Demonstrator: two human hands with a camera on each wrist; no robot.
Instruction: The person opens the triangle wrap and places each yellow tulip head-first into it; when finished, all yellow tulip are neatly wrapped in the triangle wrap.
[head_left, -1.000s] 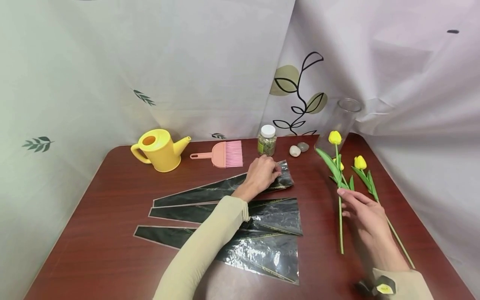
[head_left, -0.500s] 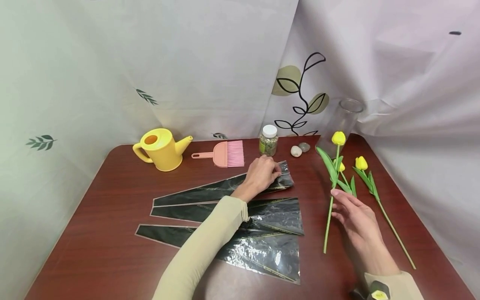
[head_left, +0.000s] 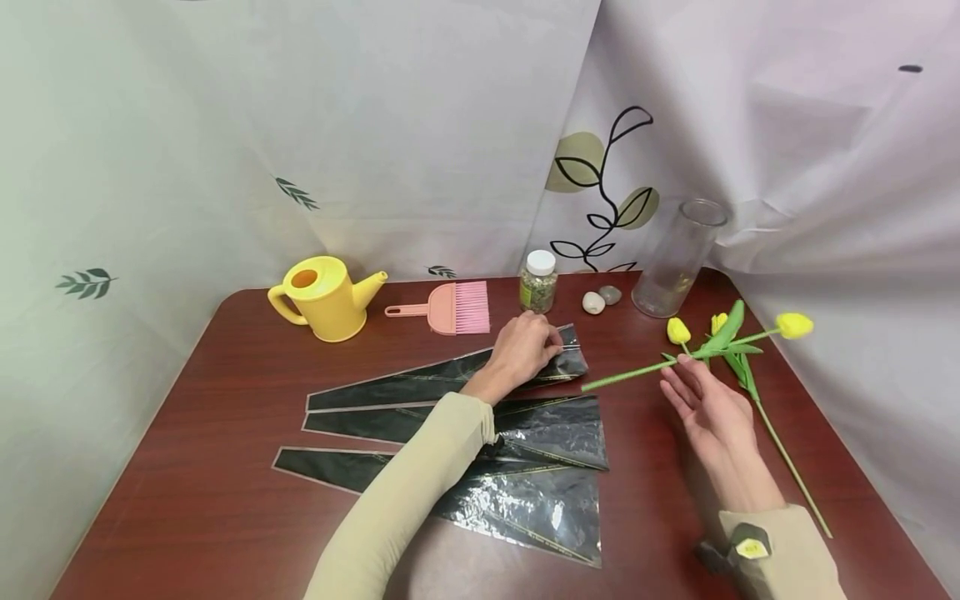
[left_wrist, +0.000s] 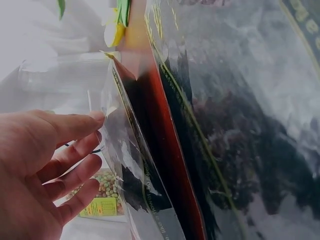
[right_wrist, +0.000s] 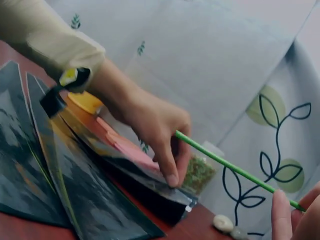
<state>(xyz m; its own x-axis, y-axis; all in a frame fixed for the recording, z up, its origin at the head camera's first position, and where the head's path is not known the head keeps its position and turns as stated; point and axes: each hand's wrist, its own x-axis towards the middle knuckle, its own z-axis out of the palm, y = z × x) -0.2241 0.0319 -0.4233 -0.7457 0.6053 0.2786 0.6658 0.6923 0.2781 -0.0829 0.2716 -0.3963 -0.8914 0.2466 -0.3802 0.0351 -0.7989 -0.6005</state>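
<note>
My left hand (head_left: 522,346) pinches the wide end of the farthest flower sleeve (head_left: 420,382), which is black and clear plastic. In the left wrist view, the thumb and fingers (left_wrist: 80,125) lift one layer at the sleeve's edge. My right hand (head_left: 716,408) pinches the green stem of an artificial yellow tulip (head_left: 723,335) between thumb and fingertips. The tulip lies nearly level, its bloom to the right and its stem end pointing left, close to the sleeve's mouth. Two more sleeves, a middle one (head_left: 555,429) and a near one (head_left: 525,508), fan out below on the table.
Two yellow tulips lie at the right, one bloom (head_left: 678,331) partly behind the held one, the other with a long stem (head_left: 787,462). Along the back stand a watering can (head_left: 326,300), dustpan and brush (head_left: 453,308), jar (head_left: 538,283), stones (head_left: 593,302) and glass vase (head_left: 675,262).
My right hand has turned the tulip from upright to nearly level, swinging its stem end leftward and up toward the sleeve and its bloom to the right. The left hand has kept its place.
</note>
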